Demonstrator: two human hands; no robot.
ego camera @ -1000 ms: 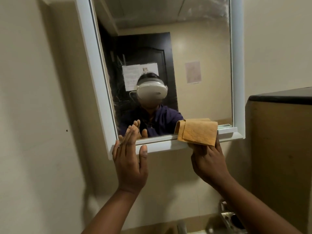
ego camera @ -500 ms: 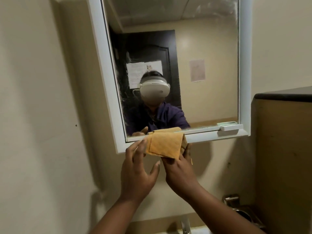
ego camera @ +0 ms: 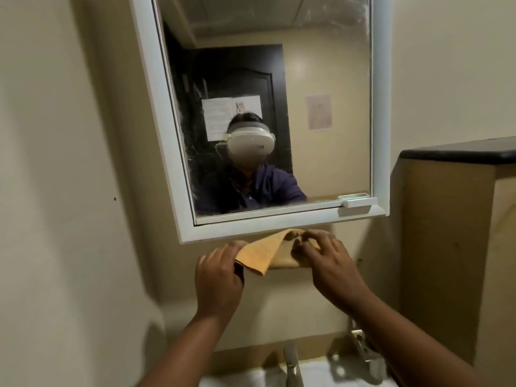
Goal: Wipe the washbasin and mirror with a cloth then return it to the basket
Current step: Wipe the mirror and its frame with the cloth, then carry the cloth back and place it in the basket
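Bare wall is lying open below the white-framed mirror (ego camera: 279,135), where both hands are meeting. A dark-topped partition (ego camera: 452,219) is closing off the right side, and a tap (ego camera: 291,364) is rising underneath them.

No legible text anywhere.

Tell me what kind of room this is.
Most likely a small bathroom or washroom: a white-framed wall mirror hangs above a tap and the pale washbasin edge, with plain cream walls.
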